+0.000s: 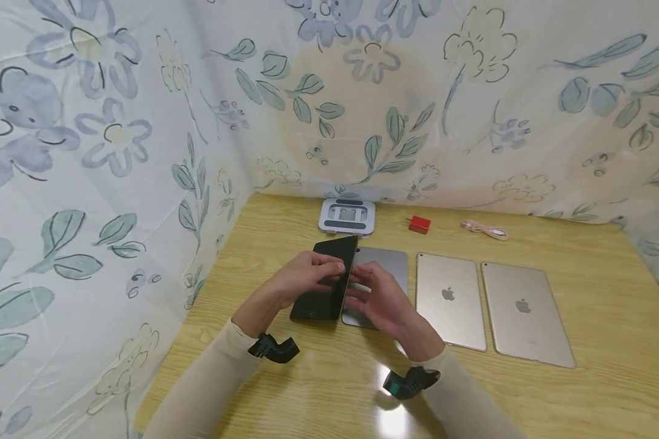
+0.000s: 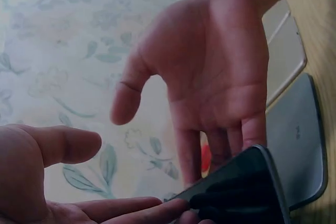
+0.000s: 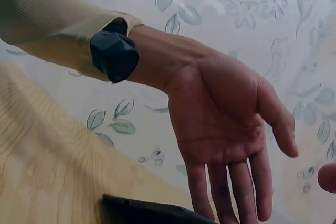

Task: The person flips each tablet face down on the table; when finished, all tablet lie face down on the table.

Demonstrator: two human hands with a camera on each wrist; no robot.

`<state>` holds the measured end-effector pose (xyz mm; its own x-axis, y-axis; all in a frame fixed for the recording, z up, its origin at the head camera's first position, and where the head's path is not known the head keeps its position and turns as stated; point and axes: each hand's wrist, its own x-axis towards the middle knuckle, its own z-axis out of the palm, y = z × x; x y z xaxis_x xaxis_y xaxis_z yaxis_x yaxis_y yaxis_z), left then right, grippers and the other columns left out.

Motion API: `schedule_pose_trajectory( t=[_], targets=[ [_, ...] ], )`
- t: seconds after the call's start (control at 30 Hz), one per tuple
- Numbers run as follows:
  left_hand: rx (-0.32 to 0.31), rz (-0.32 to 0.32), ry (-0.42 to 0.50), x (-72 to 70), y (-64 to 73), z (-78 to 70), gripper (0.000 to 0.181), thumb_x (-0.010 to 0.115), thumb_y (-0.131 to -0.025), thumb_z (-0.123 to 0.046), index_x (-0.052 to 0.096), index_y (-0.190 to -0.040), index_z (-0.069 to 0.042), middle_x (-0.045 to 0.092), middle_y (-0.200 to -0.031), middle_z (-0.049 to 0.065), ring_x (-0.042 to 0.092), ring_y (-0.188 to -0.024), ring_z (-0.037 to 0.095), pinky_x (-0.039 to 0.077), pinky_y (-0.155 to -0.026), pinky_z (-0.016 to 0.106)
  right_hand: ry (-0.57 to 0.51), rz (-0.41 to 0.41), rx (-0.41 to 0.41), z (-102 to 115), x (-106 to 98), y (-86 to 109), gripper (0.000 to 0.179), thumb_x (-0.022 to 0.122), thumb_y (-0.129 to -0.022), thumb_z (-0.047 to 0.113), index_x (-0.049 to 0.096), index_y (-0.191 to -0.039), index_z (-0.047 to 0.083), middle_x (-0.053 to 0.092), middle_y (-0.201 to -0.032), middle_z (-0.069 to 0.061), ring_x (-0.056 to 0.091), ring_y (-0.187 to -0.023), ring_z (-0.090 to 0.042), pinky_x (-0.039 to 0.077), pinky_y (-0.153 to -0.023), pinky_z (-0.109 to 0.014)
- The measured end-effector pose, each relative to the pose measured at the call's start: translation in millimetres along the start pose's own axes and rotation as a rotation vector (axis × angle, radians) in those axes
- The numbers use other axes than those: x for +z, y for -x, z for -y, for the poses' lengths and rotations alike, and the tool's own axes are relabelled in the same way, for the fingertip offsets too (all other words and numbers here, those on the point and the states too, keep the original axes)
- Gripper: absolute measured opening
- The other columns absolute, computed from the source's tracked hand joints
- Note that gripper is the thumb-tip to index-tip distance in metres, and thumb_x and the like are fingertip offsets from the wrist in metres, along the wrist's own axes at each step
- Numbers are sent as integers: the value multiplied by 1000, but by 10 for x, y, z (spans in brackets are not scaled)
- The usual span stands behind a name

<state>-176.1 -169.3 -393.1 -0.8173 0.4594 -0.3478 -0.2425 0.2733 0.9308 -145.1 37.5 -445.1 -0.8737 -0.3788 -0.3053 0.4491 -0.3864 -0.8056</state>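
A tablet with a black screen [image 1: 321, 299] is tilted up on one long edge, between the hands. With fairly straight fingers, my left hand [image 1: 307, 277] touches its screen side; the thumb stands apart from the fingers. My right hand [image 1: 379, 296] is at the raised edge, its extended fingers partly hidden behind the tablet in the left wrist view. Beneath the right hand lies a grey tablet [image 1: 392, 263], back up. The right wrist view shows the left palm [image 3: 220, 114] with fingers pointing down near the tilted tablet's dark edge [image 3: 152, 211].
Two gold tablets [image 1: 450, 311] lie backs up to the right, side by side. Along the back are a silver stand [image 1: 346, 216], a red charger [image 1: 419, 224] and a coiled pale cable [image 1: 486, 229]. Floral cloth [image 1: 329, 122] hangs behind and left of the wooden table [image 1: 318, 390].
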Motion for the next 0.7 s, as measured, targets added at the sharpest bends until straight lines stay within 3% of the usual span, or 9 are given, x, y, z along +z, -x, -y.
schedule_pose_trajectory(
  t=[0.13,0.4,0.7],
  targets=[
    [13,-2,18,-2,50,-61,49,57,-114,-23,58,-153,7,56,-162,21,56,-149,38,57,-116,52,67,10,-44,57,73,82,42,38,-114,30,62,-139,6,51,-148,-14,61,-124,-33,54,-109,-40],
    [44,1,92,-125,167,-211,48,55,-116,-24,56,-156,3,59,-158,21,57,-149,38,58,-113,55,122,26,-134,141,258,83,56,38,-117,36,46,-161,2,41,-159,-17,58,-128,-30,50,-117,-44],
    [38,-21,186,-323,215,-187,53,52,-117,-25,48,-160,6,55,-161,26,56,-149,43,61,-109,52,107,-6,-208,51,426,-37,62,35,-117,38,39,-165,-1,43,-147,-15,54,-122,-27,52,-111,-40]
  ],
)
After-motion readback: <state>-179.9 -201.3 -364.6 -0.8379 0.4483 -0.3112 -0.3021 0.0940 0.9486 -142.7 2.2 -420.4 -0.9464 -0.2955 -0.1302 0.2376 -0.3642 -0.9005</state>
